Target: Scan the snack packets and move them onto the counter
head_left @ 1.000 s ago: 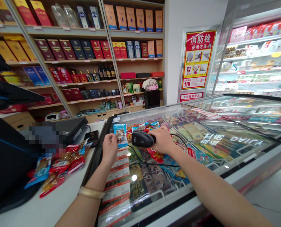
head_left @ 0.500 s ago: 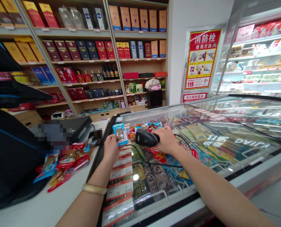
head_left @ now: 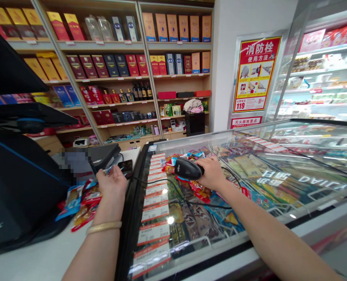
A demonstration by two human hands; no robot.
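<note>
the left hand (head_left: 112,182) partly hides a packet (head_left: 106,171) (label unreadable).

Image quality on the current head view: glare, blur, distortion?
Head view: round light spots and streaky reflections on the glass freezer top; lit shelves at far right washed out; left hand soft, the packet at its fingers hard to make out; wide-angle stretch, shelving leaning at left; pixelated patch over part of the counter area.

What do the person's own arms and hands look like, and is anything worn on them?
The left grip and right grip are both ungloved. A pale gold-coloured band circles the left wrist; the right wrist shows none. No sleeve covers either forearm in view. Rings cannot be made out.
</note>
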